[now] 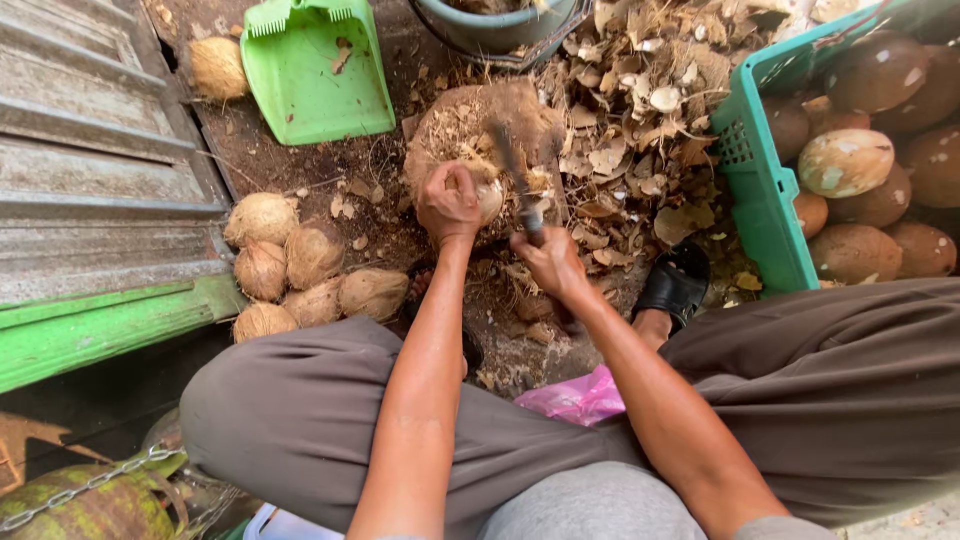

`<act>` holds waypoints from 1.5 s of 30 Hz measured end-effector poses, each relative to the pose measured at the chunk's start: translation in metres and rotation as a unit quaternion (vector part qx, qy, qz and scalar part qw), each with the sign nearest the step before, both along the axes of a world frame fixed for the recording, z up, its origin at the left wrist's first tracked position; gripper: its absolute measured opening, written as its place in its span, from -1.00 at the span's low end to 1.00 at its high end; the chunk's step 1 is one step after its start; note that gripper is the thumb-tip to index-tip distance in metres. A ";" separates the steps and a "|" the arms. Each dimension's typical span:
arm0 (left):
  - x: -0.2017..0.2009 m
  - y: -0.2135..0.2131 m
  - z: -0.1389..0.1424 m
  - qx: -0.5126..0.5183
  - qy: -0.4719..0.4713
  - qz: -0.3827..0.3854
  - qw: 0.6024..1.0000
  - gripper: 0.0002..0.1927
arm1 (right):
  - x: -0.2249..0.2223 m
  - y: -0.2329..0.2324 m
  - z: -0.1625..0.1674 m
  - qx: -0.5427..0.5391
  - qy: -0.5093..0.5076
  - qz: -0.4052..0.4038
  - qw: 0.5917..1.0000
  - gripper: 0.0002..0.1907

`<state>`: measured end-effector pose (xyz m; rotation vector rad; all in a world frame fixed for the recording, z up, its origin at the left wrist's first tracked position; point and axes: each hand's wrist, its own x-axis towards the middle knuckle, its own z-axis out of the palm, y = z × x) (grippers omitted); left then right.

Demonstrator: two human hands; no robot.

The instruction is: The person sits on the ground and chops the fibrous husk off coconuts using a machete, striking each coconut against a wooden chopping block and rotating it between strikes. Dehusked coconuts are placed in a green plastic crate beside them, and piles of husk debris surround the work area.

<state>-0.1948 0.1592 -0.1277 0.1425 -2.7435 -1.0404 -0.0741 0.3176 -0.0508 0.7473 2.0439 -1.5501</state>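
My left hand (448, 203) grips a pale coconut (488, 198) and presses it onto a round wooden chopping block (470, 120) on the ground. My right hand (548, 262) is closed around the handle of a dark-bladed knife (510, 160); its blade rests against the coconut's top right side. Both forearms reach forward between my knees, which are in grey-brown trousers.
Several husked coconuts (300, 272) lie in a pile at left beside a green-edged metal step (90, 330). A green dustpan (310, 70) lies at the top. Shell chips (640, 120) litter the ground. At right, a green plastic crate (760, 180) holds peeled coconuts.
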 end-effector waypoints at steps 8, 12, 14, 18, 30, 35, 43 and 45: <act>-0.001 0.001 0.026 0.081 -0.121 0.044 0.988 -0.61 | 0.012 0.003 -0.010 -0.126 -0.008 -0.020 0.992 -0.68; 0.000 -0.001 0.017 0.241 0.090 -0.015 0.966 -0.63 | 0.001 0.024 0.014 -0.049 0.029 -0.034 0.998 -0.77; 0.000 -0.003 0.010 0.107 0.189 -0.087 0.972 -0.59 | 0.001 0.030 0.025 -0.008 0.036 -0.036 0.999 -0.72; -0.006 -0.001 0.002 0.149 -0.069 0.016 0.986 -0.60 | 0.000 0.027 0.033 0.033 0.131 -0.009 0.991 -0.55; -0.011 0.007 0.007 0.103 -0.091 0.018 0.990 -0.54 | 0.004 0.015 0.044 0.006 0.181 -0.013 0.983 -0.57; -0.008 0.009 0.006 0.090 -0.065 0.028 0.993 -0.51 | 0.001 0.008 0.041 0.055 0.200 0.018 0.978 -0.49; -0.007 0.012 0.000 0.082 -0.041 0.022 0.996 -0.58 | 0.007 0.007 0.044 0.037 0.251 -0.001 0.967 -0.54; -0.004 0.013 0.000 0.082 -0.043 0.029 0.995 -0.58 | 0.004 0.004 0.045 0.011 0.277 -0.021 0.961 -0.56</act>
